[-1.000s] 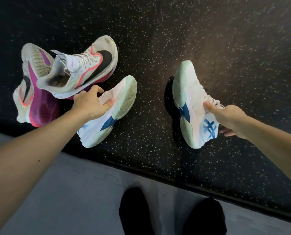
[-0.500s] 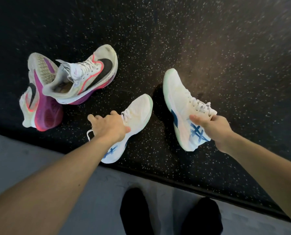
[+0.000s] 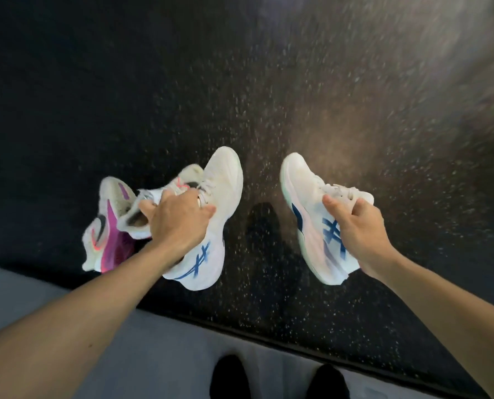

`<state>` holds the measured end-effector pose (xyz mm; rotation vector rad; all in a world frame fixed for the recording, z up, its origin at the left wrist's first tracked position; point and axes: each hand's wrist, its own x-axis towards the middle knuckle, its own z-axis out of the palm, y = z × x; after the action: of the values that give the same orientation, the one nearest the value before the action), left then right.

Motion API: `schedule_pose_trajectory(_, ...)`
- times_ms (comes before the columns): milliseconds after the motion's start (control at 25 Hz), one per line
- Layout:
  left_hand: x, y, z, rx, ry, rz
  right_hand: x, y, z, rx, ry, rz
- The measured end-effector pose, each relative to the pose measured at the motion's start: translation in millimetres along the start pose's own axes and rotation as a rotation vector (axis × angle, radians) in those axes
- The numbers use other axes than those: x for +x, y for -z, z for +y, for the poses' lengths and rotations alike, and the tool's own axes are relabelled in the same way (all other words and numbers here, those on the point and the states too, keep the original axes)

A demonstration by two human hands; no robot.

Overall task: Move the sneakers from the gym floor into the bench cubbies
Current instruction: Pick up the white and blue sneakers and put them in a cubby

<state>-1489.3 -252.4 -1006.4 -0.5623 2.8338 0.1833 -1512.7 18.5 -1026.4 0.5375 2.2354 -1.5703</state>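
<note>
Both hands hold white sneakers with blue stripes above the dark speckled gym floor (image 3: 355, 96), which fills most of the frame. At centre left, the left hand (image 3: 179, 223) curls its fingers round the collar of one blue-striped sneaker (image 3: 211, 226); at centre right, the right hand (image 3: 358, 228) clamps the heel of its partner (image 3: 309, 203), thumb on top. Both arms reach forward from the lower corners. Left of the left hand, two pink-and-white sneakers (image 3: 107, 226) remain, one partly hidden behind the hand, apparently on the floor. No bench cubbies are visible, so no sneaker appears stowed; the task looks barely begun. Two dark-socked feet (image 3: 280, 378) stand on a grey strip (image 3: 96, 355) at the bottom edge.
</note>
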Motion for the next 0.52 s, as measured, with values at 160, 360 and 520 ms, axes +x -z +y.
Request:
schedule_pose_trajectory(160,21.8,167.6,42.4,-0.005,-0.039,0.138,-25.9,51.1,-155.5,0.045,0.233,0.016)
schedule_pose_trajectory(360,20.6,375.7,82.1,-0.028,-0.1,0.386,-69.3,116.4,-342.6,0.028,0.5,0.121)
schedule_pose_trajectory(520,-3.9,545.7,103.7,-0.09,-0.163,0.596,-131.4,173.4,-489.7,0.007,0.674,0.234)
